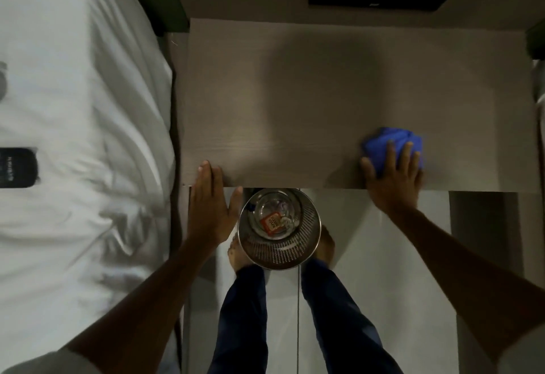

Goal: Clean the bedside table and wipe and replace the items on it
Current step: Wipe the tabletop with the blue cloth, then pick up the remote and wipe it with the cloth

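**Right grip pressing blue cloth on worktop, near front edge**

The right hand (393, 177) lay flat, fingers spread, on a bunched blue cloth (392, 145); the cloth sat under and just beyond the fingertips, pinned against the worktop (295, 93), not clenched. The left hand (211, 196) was open, holding nothing, fingertips resting on the worktop's front edge well to the left of the cloth. Between the two hands, below the edge, stood a perforated metal bin (280, 227) on the floor, with an orange wrapper and crumpled scraps inside. A white bed (73, 108) ran left of the left hand, a dark device (17, 167) lying on it.
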